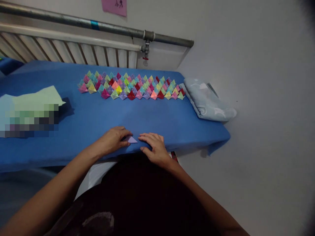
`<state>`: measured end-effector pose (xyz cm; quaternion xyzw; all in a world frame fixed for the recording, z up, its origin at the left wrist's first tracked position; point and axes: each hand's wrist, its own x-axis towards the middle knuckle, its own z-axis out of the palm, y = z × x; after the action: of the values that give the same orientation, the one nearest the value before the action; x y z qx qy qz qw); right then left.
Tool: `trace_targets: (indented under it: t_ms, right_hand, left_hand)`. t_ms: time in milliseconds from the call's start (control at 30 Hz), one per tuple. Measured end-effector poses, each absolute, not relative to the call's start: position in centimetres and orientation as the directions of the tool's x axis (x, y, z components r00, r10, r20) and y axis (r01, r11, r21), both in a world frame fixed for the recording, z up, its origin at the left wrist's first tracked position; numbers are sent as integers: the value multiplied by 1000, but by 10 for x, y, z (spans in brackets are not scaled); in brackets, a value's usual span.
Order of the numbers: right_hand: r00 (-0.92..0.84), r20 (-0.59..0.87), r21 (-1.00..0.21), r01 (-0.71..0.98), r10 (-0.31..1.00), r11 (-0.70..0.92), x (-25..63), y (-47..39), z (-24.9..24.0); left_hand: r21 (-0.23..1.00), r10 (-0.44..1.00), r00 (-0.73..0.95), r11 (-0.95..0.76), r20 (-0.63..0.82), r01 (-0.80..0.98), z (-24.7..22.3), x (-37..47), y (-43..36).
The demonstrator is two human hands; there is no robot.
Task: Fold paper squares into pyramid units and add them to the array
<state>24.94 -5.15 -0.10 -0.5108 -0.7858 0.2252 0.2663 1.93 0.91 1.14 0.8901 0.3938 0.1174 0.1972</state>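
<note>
A small purple paper [132, 140], folded to a pointed shape, lies at the front of the blue-covered surface. My left hand [113, 139] has its thumb and fingers closed on the paper's left part, which they hide. Just right of the paper's tip, my right hand [155, 148] is apart from it, fingers stretched out and thumb separate. Beside the right hand's fingers a bit of peach-coloured paper [161, 138] shows; the hand covers most of it.
Rows of folded, pointed paper pieces [131, 95] in many colours stand towards the back. Pale green paper [36, 95], partly blurred out, lies left. A folded grey-blue cloth [206, 101] sits at the right end by the wall. Behind are a radiator [98, 55] and pipe [118, 30].
</note>
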Motion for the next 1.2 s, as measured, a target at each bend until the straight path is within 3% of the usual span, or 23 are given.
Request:
trace_targets:
  t_ms: [100, 233, 400, 533, 667, 800, 1200]
  right_hand:
    - [-314, 192, -651, 669, 930, 360, 248, -51, 0]
    - [-206, 188, -733, 621, 960, 277, 242, -49, 3]
    - [-137, 81, -938, 326, 987, 122, 228, -41, 6]
    - [-155, 35, -994, 100, 987, 51, 220, -37, 4]
    - [-134, 24, -1000, 7, 991, 25, 219, -36, 2]
    - [-127, 37, -999, -11, 991, 36, 219, -37, 3]
    - [-166, 86, -996, 9, 982, 88, 220, -38, 9]
  left_hand:
    - [515, 777, 629, -539, -1, 667, 15, 19, 9]
    - [701, 851, 523, -351, -38, 621, 14, 19, 5]
    - [901, 917, 395, -123, -57, 415, 14, 25, -5]
    - [936, 935, 346, -55, -74, 348, 19, 32, -10]
    - [962, 948, 302, 10, -95, 273, 17, 35, -13]
    - [980, 945, 311, 44, -104, 193, 12, 37, -16]
    - [981, 926, 343, 103, -156, 167, 22, 39, -21]
